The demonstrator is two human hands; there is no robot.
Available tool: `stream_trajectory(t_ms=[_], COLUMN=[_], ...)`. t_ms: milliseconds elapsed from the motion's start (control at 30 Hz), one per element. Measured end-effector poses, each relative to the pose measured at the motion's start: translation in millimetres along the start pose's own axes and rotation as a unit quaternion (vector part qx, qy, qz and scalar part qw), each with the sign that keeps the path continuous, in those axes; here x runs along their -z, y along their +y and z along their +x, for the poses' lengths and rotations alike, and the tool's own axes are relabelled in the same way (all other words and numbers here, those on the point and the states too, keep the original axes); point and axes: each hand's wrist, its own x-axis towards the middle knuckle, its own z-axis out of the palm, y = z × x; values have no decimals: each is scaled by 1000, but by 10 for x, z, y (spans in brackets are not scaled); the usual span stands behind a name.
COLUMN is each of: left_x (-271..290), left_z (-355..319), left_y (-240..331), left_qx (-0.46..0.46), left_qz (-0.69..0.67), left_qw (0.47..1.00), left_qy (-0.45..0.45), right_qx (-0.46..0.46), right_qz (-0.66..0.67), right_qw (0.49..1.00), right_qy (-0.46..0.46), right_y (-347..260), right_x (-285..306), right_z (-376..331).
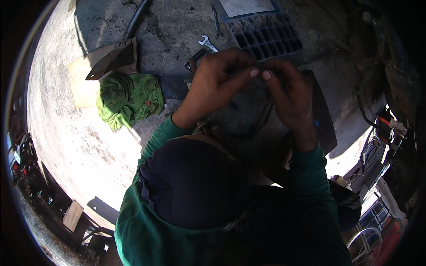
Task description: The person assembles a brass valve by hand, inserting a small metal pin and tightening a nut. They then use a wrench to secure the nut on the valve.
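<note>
My left hand (216, 80) and my right hand (290, 88) are raised close together, fingertips nearly touching. The thumb and fingers of each are pinched together. Whatever lies between them, if anything, is too small or hidden to name. Just beyond the hands is a blue compartment box (265, 43) with many dark cells, some at the back holding small pieces. A silver open-ended wrench (207, 43) lies on the concrete floor beyond my left hand. Next to it is a dark metal tool (194, 60), partly covered by that hand.
A crumpled green cloth (131, 99) lies to the left, beside an angled metal plate (114, 60). Behind them is a dark bar (134, 20). Another wrench (216, 21) rests left of the box. A dark flat panel (323, 117) is right of my right hand. Wires (370, 153) hang farther right.
</note>
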Motion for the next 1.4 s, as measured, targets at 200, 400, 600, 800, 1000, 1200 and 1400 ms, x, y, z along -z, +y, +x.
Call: stream_trajectory(t_ms=[200,400,600,800,1000,1200,1400], left_x=[17,31,-69,-187,-226,-409,-686], left_z=[35,3,82,39,79,86,-57], left_y=[-23,-29,-202,-309,-366,-457,-548], left_qx=[-77,12,44,57,58,76,154], left_qz=[57,-58,-220,-241,-208,-116,-250], left_qw=[995,998,974,969,976,990,956], left_qy=[-26,-14,-24,3,-4,-7,25], right_qx=[-175,-220,-287,-258,-169,-101,-140], right_qz=[162,-89,-386,-352,-378,79,101], right_qw=[967,971,875,877,890,977,968], right_qy=[-84,13,49,199,188,-169,-180], right_y=[26,510,2200,2862,2031,608,579], right_x=[151,621,1474,1535,1387,552,465], right_z=[43,112,-387,-960,-560,29,21])
